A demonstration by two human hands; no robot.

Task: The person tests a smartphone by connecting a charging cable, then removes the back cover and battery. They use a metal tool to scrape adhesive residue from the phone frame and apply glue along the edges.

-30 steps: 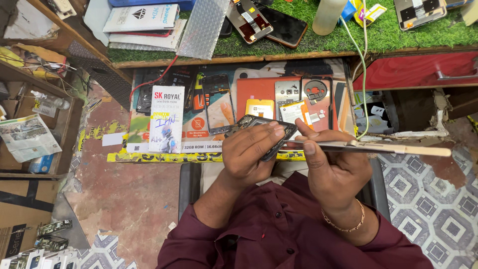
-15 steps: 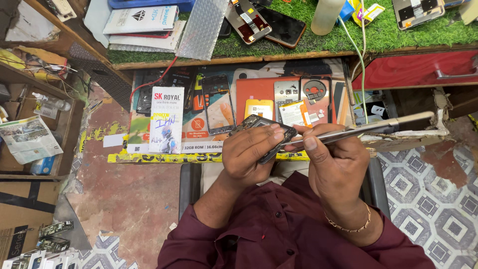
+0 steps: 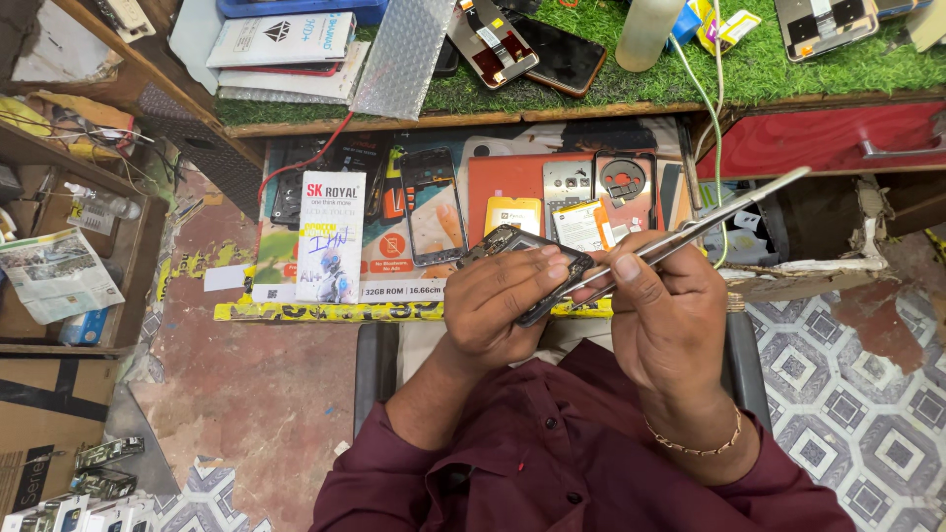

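Note:
My left hand [image 3: 503, 305] grips a dark phone frame [image 3: 520, 268] with its back removed, tilted in front of my chest. My right hand [image 3: 662, 305] pinches long metal tweezers [image 3: 709, 225], whose tips reach into the frame's right end while the handle end points up to the right. Both hands sit close together above my maroon shirt [image 3: 581, 463]. Below them, in an open drawer [image 3: 473, 212], lie phone parts: a bare phone frame [image 3: 434, 205], a battery [image 3: 512, 213], a back cover with a round camera ring [image 3: 623, 181].
A green grass mat [image 3: 769, 59] on the counter carries phones, a screen assembly [image 3: 491, 41], a white bottle [image 3: 648, 30] and small boxes. A red drawer [image 3: 828, 138] stands at right. Shelves with papers fill the left; patterned tiles cover the floor.
The tweezers' handle end has swung upward, from nearly level to pointing up and right. The left hand keeps holding the phone frame in about the same place.

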